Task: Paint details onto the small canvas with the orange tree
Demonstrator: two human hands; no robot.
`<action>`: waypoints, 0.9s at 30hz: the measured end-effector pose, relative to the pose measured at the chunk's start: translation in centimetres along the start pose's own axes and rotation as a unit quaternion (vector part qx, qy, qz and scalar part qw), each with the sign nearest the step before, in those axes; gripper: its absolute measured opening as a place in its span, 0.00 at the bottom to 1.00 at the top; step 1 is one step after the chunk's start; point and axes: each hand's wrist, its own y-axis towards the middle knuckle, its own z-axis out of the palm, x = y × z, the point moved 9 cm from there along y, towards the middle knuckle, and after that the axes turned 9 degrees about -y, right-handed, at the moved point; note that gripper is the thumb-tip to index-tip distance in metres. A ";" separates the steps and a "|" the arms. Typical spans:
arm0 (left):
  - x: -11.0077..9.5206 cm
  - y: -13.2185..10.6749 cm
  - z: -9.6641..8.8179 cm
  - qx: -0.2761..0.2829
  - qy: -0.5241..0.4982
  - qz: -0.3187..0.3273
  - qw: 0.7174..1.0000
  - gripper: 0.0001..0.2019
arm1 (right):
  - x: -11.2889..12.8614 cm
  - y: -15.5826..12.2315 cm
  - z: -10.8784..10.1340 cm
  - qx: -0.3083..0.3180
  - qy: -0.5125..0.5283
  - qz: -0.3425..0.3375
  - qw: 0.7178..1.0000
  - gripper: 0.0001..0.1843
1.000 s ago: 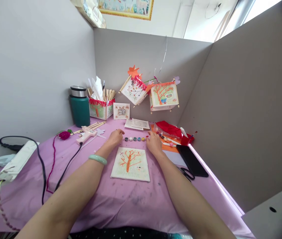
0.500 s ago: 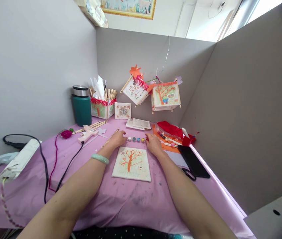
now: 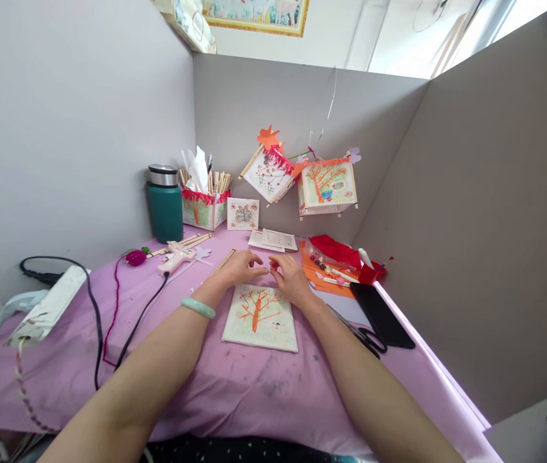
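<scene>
Near the middle of the frame the left hand [image 3: 242,269] and the right hand [image 3: 288,278] meet just above the top edge of a square tree painting [image 3: 261,317], fingertips nearly touching; between them sits something small with a red spot, and whether either grip is pinching it or merely hovering over it I cannot tell, since the fingers hide it. The left wrist wears a pale green bangle [image 3: 198,307]. The painting lies flat on the pink surface [image 3: 234,392], between the two forearms. Just left of the left hand lies a thin wooden stick [image 3: 222,262], and further left a pink glue gun [image 3: 175,258] with its black cord. To the right of the right hand are black scissors [image 3: 366,336] and a dark phone [image 3: 382,314], near an orange sheet [image 3: 327,281] carrying small bits. Toward the upper middle, two paper lanterns [image 3: 327,186] hang before the grey partition, and a green flask [image 3: 164,204] stands at left.
</scene>
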 end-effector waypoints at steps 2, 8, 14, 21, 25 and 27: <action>-0.4 -0.2 0.9 0.035 -0.021 0.014 0.999 0.18 | 0.0 -0.1 0.4 0.010 0.014 0.004 1.000 0.17; -0.1 -0.5 1.7 0.072 -0.091 -0.007 0.993 0.15 | -0.5 -0.1 0.6 0.013 0.084 0.023 0.996 0.15; -0.2 -0.7 1.6 0.083 -0.125 -0.012 0.989 0.12 | -1.8 -0.1 1.4 0.034 0.188 0.095 0.977 0.11; -0.4 -0.5 1.7 0.080 -0.137 0.013 0.987 0.11 | -4.1 -0.5 2.6 0.040 0.291 0.196 0.935 0.15; 0.0 -0.2 1.8 0.071 -0.148 0.024 0.986 0.11 | -4.0 -0.6 2.4 0.030 0.326 0.210 0.921 0.15; -0.1 -0.2 1.9 0.071 -0.155 0.031 0.985 0.11 | -4.0 -0.6 2.4 0.025 0.342 0.225 0.912 0.16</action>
